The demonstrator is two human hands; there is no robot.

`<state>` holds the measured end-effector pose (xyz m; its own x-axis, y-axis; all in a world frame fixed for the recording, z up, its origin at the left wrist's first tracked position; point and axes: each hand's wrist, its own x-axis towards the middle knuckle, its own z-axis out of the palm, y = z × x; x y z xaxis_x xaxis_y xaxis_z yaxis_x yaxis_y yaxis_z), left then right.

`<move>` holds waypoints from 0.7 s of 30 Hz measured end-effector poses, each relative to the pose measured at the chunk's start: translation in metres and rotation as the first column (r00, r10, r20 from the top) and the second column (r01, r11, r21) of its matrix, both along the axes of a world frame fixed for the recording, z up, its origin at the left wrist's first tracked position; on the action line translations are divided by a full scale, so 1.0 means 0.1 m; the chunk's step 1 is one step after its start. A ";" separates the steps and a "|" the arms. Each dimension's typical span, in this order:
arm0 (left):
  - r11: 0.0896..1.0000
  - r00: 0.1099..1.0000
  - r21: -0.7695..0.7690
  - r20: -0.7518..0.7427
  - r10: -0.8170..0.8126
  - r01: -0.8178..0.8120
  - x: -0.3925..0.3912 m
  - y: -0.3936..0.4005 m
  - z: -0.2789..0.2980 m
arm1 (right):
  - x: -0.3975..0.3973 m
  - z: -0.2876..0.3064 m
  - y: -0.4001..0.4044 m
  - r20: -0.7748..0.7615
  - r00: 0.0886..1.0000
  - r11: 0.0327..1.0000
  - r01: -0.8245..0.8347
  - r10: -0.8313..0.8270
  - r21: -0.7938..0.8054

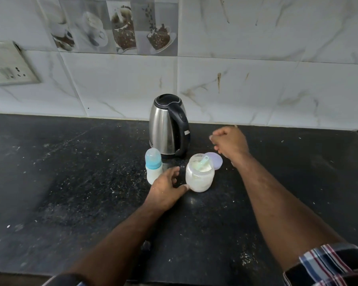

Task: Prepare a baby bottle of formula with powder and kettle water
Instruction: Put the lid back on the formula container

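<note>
Plaid sleeve [327,263] over speckled black counter [70,172] below marbled wall tiles [256,89].

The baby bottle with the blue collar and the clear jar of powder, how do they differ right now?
The white baby bottle with the blue collar is narrow and closed under a translucent cap; the clear glass jar of white powder is wider and open, with a pale green scoop inside and its lilac lid lying behind it. The left hand touches the jar with its thumb. Both stand upright on the black countertop before the steel kettle.
</note>
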<state>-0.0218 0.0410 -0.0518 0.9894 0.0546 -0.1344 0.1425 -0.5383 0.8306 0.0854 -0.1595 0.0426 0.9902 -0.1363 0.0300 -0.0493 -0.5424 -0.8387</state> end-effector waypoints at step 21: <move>0.990 0.987 -0.099 0.137 -0.086 0.100 0.29 -0.39 -0.07 | 0.33 -0.59 -0.32 -0.131 0.990 0.966 0.013 -0.049 -0.258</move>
<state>0.0067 0.0025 -0.0587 0.9989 -0.0458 -0.0020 -0.0190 -0.4529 0.8914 0.1183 -0.1916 -0.0162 0.9828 -0.1722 -0.0664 -0.1730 -0.7341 -0.6566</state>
